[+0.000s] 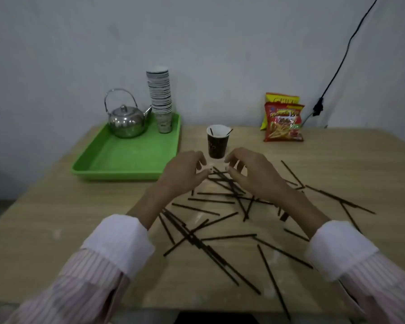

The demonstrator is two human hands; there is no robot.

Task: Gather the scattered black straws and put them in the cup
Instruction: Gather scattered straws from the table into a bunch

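Observation:
A dark paper cup (217, 142) with a white inside stands upright mid-table; two black straw ends poke out over its rim. Several black straws (222, 220) lie scattered and crossed over the wooden table in front of it, reaching to the near edge and far right. My left hand (185, 173) hovers just left of the cup's base, fingers curled downward and apart. My right hand (250, 171) hovers just right of it, fingertips bent down over the far end of the straw pile. Whether either hand pinches a straw is unclear; nothing shows in them.
A green tray (117, 160) at the back left carries a steel kettle (126, 120) and a tall stack of paper cups (160, 97). Two snack bags (283, 120) lean on the wall at back right. A black cable (337, 73) hangs down the wall.

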